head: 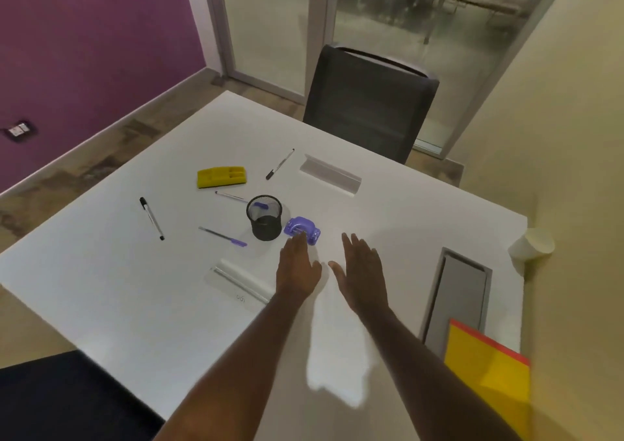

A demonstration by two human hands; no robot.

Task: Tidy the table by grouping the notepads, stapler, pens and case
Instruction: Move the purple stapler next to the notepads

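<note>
A purple stapler (301,230) lies mid-table beside a black mesh cup (264,217) that has one purple pen inside. My left hand (297,266) is flat and open, its fingertips touching the stapler's near edge. My right hand (363,271) hovers open to the right, holding nothing. Pens lie scattered: a black marker (152,218) at the left, a purple pen (222,236), a thin pen (231,196) behind the cup, and a marker (280,164) further back. A yellow case (221,177) sits at the back left. A yellow notepad (489,373) with a red edge lies at the near right.
The white table (118,288) has two clear holders (329,174) (241,283), a grey cable hatch (462,295) at the right and a white cup (533,248) at the right edge. A black chair (368,103) stands behind the table. A dark seat (67,400) is at the near left.
</note>
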